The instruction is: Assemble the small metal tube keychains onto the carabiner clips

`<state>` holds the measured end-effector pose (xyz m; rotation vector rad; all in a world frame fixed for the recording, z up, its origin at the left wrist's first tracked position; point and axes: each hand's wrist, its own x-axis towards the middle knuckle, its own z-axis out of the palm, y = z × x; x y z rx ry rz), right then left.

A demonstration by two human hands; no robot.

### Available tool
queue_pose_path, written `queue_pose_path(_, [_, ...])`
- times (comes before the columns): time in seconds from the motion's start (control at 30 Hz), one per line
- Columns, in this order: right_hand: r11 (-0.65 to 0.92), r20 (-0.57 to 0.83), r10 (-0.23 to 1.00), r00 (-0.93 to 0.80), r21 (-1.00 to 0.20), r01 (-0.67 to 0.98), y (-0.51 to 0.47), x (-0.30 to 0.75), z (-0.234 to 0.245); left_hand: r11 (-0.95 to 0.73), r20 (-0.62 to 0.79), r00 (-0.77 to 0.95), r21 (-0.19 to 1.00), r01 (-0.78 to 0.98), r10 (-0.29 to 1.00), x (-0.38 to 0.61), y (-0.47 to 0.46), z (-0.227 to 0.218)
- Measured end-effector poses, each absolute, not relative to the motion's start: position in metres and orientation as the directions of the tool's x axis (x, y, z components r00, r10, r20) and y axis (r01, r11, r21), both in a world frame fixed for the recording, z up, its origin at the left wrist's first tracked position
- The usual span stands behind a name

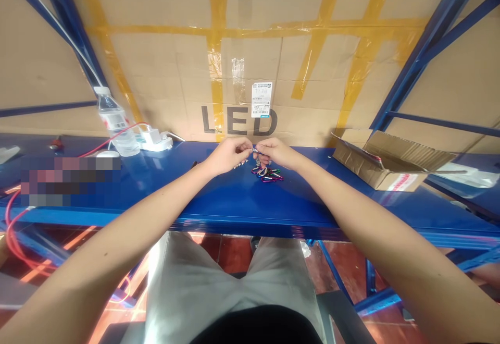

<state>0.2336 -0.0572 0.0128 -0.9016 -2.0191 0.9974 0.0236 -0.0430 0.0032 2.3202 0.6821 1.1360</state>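
Note:
Above the blue tabletop (pixel 230 198), my left hand (pixel 231 155) and my right hand (pixel 278 152) meet with their fingertips pinched together. Between them is a small silvery metal piece (pixel 254 150), too small and partly covered to name. Just below my right hand lies a pile of coloured carabiners (pixel 269 176), among them purple, green and red ones. Several small shiny metal parts (pixel 241 164) rest under my left hand, partly hidden by it.
An open cardboard box (pixel 390 164) stands at the right. On the left are a water bottle (pixel 117 122), a white power strip (pixel 156 140) with plugs, and a red cable (pixel 105 142). A large taped carton (pixel 175 73) marked LED rises behind, between blue shelf posts (pixel 425 52).

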Motion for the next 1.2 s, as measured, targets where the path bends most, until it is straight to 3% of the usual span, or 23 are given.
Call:
queue_pose_path(0.23, [0.437, 0.266, 0.827, -0.495, -0.858, 0.27, -0.0594, 0.2335, 0.0121, -0.768, 0.587, 0.528, 0.599, 0.227, 0.614, 0.0232, -0.0418, 0.0046])
queue_pose_path(0.53, [0.547, 0.33, 0.806, -0.491, -0.732, 0.406, -0.0565, 0.2327, 0.0139, -0.759, 0.574, 0.531, 0.608, 0.234, 0.624, 0.0227, -0.043, 0.004])
queue_pose_path(0.77, [0.333, 0.148, 0.801, -0.581, -0.915, 0.226, -0.0556, 0.2387, 0.0123, -0.769, 0.56, 0.565, 0.594, 0.237, 0.606, 0.0238, -0.0477, 0.0044])
queue_pose_path(0.9, [0.264, 0.118, 0.79, -0.602, -0.951, 0.16, -0.06, 0.2388, 0.0133, -0.773, 0.569, 0.562, 0.593, 0.226, 0.6, 0.0243, -0.0481, 0.0049])
queue_pose_path(1.07, [0.384, 0.197, 0.81, -0.553, -0.891, 0.245, -0.0602, 0.2341, 0.0125, -0.722, 0.541, 0.544, 0.666, 0.188, 0.641, 0.0252, -0.047, 0.007])
queue_pose_path(1.2, [0.562, 0.345, 0.802, -0.488, -0.711, 0.423, -0.0565, 0.2294, 0.0107, -0.607, 0.493, 0.472, 0.786, 0.119, 0.731, 0.0279, -0.0465, 0.0103])
